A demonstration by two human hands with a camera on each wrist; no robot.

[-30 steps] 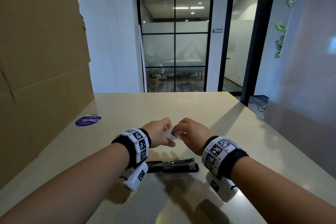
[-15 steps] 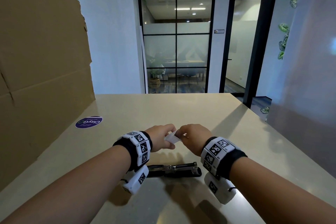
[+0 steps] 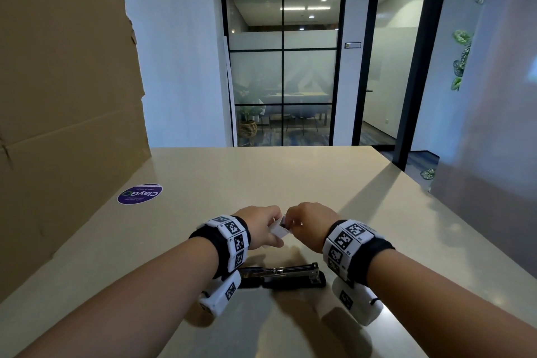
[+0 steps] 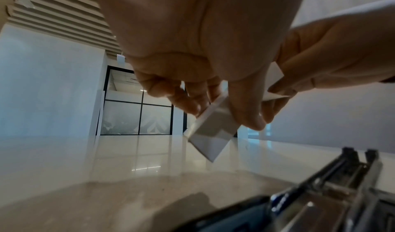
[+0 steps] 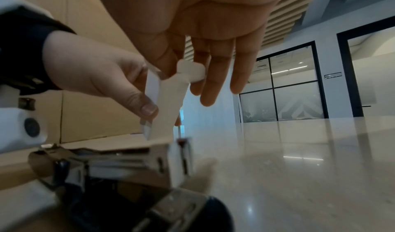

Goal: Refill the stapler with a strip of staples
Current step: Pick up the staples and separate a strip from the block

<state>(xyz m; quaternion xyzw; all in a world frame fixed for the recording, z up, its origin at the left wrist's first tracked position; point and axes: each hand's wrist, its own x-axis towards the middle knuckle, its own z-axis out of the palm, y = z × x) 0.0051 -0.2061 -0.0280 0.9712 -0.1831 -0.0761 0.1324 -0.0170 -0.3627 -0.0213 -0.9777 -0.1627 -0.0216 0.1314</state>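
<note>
A beige table (image 3: 290,177) with a glossy top fills the foreground, a round purple sticker (image 3: 139,193) on it near a tall cardboard sheet (image 3: 66,90) standing at the left. Beyond are pale walls, a black-framed glass partition (image 3: 283,64) with frosted bands, a dark doorway (image 3: 389,67), and leafy decorations (image 3: 462,61) at the right. Ceiling lights glow behind the glass.

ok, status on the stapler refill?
Left hand grips small white staple box; right hand pinches its flap. Black stapler lies open on beige table, unloaded. No strip visible, nothing obstructing.
</note>
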